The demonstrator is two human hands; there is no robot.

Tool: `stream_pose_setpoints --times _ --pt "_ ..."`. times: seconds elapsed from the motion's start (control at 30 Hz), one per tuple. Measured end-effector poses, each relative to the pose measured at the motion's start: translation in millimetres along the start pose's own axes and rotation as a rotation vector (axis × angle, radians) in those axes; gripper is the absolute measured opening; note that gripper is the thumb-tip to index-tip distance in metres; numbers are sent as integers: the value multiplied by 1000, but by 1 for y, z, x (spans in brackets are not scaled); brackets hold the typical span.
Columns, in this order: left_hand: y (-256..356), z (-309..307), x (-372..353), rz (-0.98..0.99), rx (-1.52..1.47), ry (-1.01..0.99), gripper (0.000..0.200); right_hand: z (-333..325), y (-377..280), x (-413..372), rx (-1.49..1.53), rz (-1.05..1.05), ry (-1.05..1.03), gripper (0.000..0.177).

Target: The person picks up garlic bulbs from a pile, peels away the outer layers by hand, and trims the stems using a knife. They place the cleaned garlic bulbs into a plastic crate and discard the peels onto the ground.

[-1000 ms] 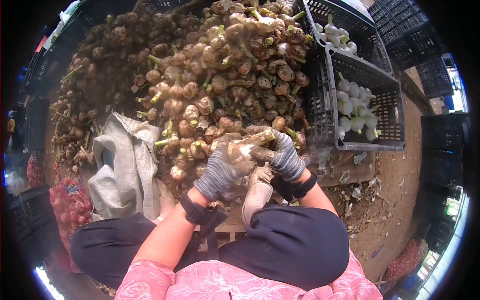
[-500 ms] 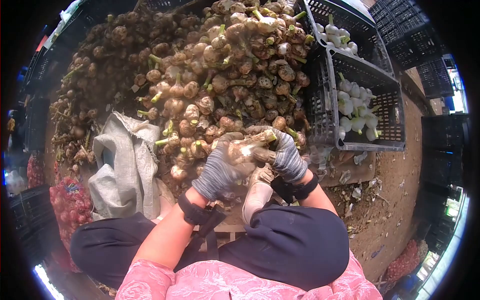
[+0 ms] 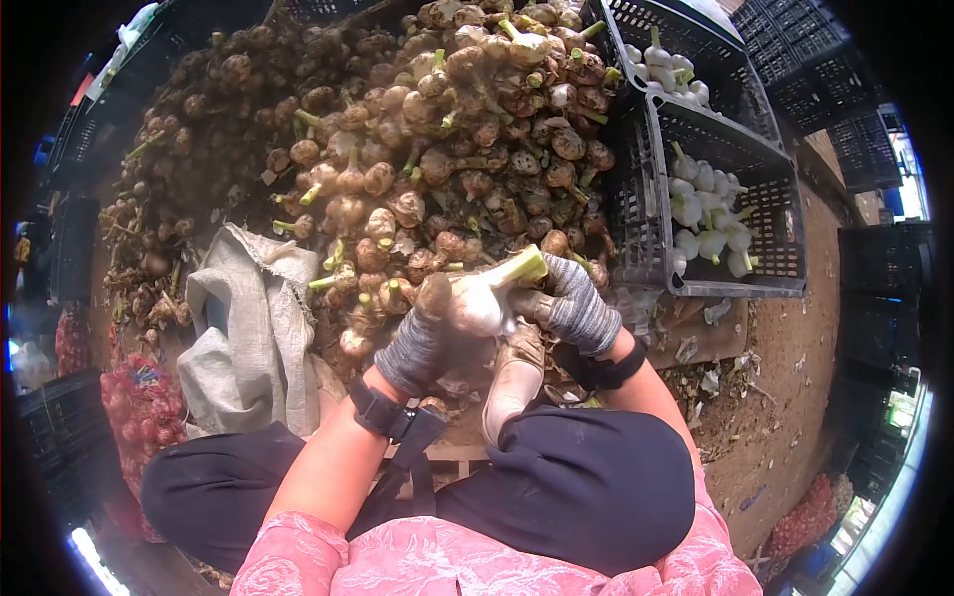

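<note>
Between my gloved hands is a garlic bulb [image 3: 476, 306] with white skin and a thick pale green stem pointing up to the right. My left hand [image 3: 415, 346], in a grey glove with a dirty thumb, grips the bulb from the left. On the other side, my right hand [image 3: 574, 310] has its fingers closed at the base of the stem; the exact contact of its fingertips is partly hidden. Just beyond both hands lies a large heap of unpeeled garlic [image 3: 447, 179], brown and soil-stained, with short cut stems.
A black crate [image 3: 730, 290] at the right holds clean white garlic [image 3: 708, 211], and another crate [image 3: 701, 30] behind it holds more. A whitish woven sack [image 3: 253, 318] lies left of my hands. My shoe [image 3: 512, 382] is beneath them. Red net bags [image 3: 142, 412] stand far left.
The brown outer skin has come off the bulb, leaving it white with a bright green stem. My left hand has shifted slightly down and left; my right hand has moved slightly right.
</note>
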State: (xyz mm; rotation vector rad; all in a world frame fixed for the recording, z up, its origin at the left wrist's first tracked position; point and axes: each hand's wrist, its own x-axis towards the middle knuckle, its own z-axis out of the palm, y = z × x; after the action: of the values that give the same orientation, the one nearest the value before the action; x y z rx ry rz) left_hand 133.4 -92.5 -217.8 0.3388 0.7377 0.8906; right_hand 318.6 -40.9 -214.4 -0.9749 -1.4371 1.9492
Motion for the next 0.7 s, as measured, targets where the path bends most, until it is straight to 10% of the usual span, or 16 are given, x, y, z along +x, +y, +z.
stream_pose_setpoints --times 0.1,0.5,0.7 --pt "3 -3 -2 159 368 55 51 4 19 6 -114 -137 114 32" --pt "1 -21 2 -160 91 214 65 17 18 -4 141 25 146 26" --pt "-9 -18 2 212 273 229 51 21 19 -5 223 60 107 38"
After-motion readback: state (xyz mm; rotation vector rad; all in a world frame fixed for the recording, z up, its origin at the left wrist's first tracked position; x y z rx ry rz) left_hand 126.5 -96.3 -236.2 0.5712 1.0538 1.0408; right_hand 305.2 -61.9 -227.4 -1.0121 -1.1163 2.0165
